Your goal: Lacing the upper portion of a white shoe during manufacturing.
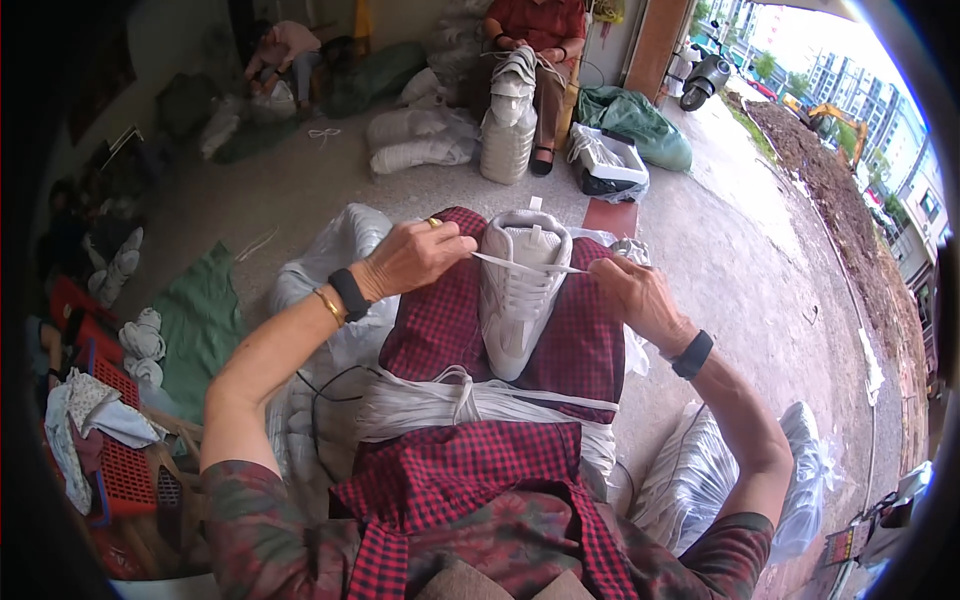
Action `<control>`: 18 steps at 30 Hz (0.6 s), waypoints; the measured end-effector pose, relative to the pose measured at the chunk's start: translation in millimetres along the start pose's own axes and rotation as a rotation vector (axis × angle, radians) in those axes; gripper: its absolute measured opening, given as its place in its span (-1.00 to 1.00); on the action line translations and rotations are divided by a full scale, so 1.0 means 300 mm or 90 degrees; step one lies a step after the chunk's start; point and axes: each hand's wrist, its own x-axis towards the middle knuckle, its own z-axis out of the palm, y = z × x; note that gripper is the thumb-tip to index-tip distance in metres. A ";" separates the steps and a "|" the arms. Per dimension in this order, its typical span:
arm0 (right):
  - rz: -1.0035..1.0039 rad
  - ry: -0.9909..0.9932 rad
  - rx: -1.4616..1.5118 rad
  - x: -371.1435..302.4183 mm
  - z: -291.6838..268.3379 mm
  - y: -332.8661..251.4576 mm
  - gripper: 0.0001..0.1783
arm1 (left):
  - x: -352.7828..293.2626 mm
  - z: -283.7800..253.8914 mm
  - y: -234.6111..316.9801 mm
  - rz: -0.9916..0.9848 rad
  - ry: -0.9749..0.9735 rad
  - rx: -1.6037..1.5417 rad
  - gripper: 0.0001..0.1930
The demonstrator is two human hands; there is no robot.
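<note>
A white high-top sneaker (510, 335) lies between my thighs on a red-and-black checked apron (435, 325), its toe toward me. White lacing crosses its front, and the tongue stands up inside the collar. My left hand (415, 258) pinches one end of the white shoelace (520, 267) left of the collar. At the other side my right hand (642, 300) grips the opposite end. The lace stretches nearly straight across the upper part of the shoe, between the two hands. A tied bundle of white laces (415, 405) rests across my lap, nearer to me than the toe.
Plastic bags of white shoes stand at my left (345, 240) and right (675, 480). A red plastic basket (125, 440) with cloths is on the left, near a green sheet (200, 320). Ahead, a seated person (545, 30) handles laces behind a stack of white shoes (508, 145).
</note>
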 end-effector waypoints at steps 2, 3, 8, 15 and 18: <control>-0.023 0.008 -0.064 -0.055 -0.028 0.063 -0.82 | -0.045 -0.066 -0.054 -0.017 -0.026 0.068 -0.88; -0.016 0.006 -0.079 -0.083 -0.064 0.091 -0.81 | -0.074 -0.112 -0.088 -0.038 -0.029 0.091 -0.86; 0.143 0.058 -0.223 -0.285 -0.354 0.224 -0.93 | -0.232 -0.413 -0.244 -0.196 0.038 0.183 -0.81; 0.277 0.117 -0.397 -0.548 -0.661 0.276 -0.88 | -0.383 -0.757 -0.304 -0.323 0.081 0.333 -0.82; 0.309 0.157 -0.472 -0.585 -0.683 0.260 -0.87 | -0.399 -0.800 -0.304 -0.215 0.132 0.456 -0.81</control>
